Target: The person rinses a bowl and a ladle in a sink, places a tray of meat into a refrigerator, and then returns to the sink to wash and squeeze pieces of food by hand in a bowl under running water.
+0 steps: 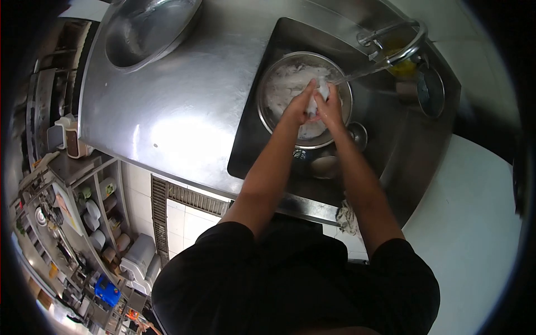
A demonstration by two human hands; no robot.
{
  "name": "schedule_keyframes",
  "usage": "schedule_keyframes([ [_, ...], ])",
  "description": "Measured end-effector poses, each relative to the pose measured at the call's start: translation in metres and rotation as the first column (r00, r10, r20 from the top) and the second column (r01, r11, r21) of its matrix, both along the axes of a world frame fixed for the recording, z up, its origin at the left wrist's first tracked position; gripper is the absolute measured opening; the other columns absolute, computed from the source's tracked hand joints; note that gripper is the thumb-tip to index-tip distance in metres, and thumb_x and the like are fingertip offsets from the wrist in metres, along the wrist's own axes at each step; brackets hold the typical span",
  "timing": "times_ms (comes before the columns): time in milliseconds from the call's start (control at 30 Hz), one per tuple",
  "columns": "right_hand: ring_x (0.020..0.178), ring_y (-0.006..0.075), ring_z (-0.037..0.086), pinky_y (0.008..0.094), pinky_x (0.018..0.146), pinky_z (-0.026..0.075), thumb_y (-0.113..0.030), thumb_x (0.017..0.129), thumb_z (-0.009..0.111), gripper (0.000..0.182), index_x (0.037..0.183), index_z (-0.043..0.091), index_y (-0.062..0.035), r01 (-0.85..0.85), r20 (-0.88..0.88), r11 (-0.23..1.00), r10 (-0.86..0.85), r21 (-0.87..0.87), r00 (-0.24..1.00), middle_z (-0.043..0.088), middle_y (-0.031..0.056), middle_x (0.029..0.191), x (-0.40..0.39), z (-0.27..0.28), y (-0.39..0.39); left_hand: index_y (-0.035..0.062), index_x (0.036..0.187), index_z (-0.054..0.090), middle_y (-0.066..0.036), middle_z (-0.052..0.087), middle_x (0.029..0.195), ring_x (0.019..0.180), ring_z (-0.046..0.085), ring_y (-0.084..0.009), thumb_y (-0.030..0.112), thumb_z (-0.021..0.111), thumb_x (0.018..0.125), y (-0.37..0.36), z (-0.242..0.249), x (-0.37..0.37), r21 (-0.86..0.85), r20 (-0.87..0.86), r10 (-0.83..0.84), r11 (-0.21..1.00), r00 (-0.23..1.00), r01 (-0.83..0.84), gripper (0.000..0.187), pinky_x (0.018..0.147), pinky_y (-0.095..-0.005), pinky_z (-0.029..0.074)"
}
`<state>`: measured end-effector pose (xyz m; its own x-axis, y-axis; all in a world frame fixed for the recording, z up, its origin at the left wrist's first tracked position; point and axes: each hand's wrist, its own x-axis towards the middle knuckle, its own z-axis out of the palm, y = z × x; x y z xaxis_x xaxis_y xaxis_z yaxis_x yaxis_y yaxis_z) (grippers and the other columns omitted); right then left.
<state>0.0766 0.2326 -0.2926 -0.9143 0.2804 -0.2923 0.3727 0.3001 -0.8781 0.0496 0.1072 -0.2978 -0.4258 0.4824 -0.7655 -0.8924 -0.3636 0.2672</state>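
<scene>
Both hands are over a round metal bowl (264, 106) that stands in the dark sink (254, 148). My left hand (300, 105) and my right hand (329, 106) are closed from either side round a wet white piece (321, 92). What the piece is, I cannot make out. More white pieces (282, 89) lie in the bowl under and beside the hands. A stream of water runs from the curved metal faucet (405, 53) to the bowl near my right fingertips.
A large metal basin (151, 30) stands on the steel counter (184, 95) at the upper left. A ladle (358, 135) lies right of the bowl. A cloth (347, 218) hangs at the sink's front edge. Shelves with dishes (95, 215) are at the lower left.
</scene>
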Motion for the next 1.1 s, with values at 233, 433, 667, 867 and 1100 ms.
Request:
schedule_keyframes([
  [233,0.080,0.0129,0.064,0.0259,0.059,0.050,-0.031,0.094,0.072,0.050,0.132,0.052,-0.0056,-0.245,-0.206,0.963,0.263,0.109,0.943,0.068,0.0081,0.098,0.000,-0.006,0.016,0.0225,0.106,0.064,0.000,0.063,0.099,0.085,0.056,-0.0175,0.052,0.052,0.093,0.023,-0.011,0.011,-0.037,0.295,0.302,0.952,0.907,-0.305,0.034,0.061,-0.0320,0.043],
  [433,0.080,0.0110,0.062,0.0234,0.056,0.047,-0.037,0.089,0.077,0.063,0.137,0.050,-0.0057,-0.256,0.253,0.886,0.369,-0.387,0.894,0.067,0.0045,0.109,-0.002,0.032,0.032,0.0146,0.100,0.064,-0.005,0.060,0.074,0.050,0.048,-0.0155,0.045,0.045,0.096,-0.004,-0.017,0.007,0.137,0.165,0.012,0.990,0.986,-0.035,0.036,0.038,-0.0220,0.029],
  [667,0.084,0.0131,0.065,0.0266,0.058,0.050,-0.036,0.086,0.080,0.070,0.141,0.050,-0.0062,-0.406,0.335,0.883,0.466,-0.236,0.819,0.068,0.0071,0.113,-0.004,0.040,0.038,0.0178,0.093,0.063,-0.003,0.058,0.068,0.044,0.043,-0.0131,0.047,0.045,0.096,-0.017,0.010,0.003,0.117,0.002,-0.280,0.953,0.960,0.278,0.035,0.037,-0.0209,0.026],
  [867,0.091,0.0232,0.068,0.0371,0.079,0.054,-0.039,0.089,0.075,0.052,0.123,0.064,-0.0018,-0.433,0.003,0.891,0.436,0.134,0.900,0.072,0.0114,0.104,0.014,0.012,0.023,0.0209,0.097,0.063,0.000,0.059,0.078,0.061,0.050,-0.0150,0.046,0.051,0.094,-0.008,-0.013,0.015,-0.176,0.135,-0.164,0.967,0.977,0.187,0.028,0.048,-0.0273,0.035],
  [1100,0.093,0.0238,0.070,0.0385,0.077,0.055,-0.052,0.095,0.062,0.053,0.107,0.071,-0.0006,-0.085,0.321,0.996,0.073,0.023,0.944,0.073,0.0125,0.098,-0.007,0.009,0.012,0.0199,0.104,0.063,-0.003,0.063,0.095,0.080,0.059,-0.0212,0.044,0.057,0.091,-0.001,-0.028,0.020,-0.218,-0.065,0.023,0.975,0.998,-0.036,0.028,0.057,-0.0351,0.044],
])
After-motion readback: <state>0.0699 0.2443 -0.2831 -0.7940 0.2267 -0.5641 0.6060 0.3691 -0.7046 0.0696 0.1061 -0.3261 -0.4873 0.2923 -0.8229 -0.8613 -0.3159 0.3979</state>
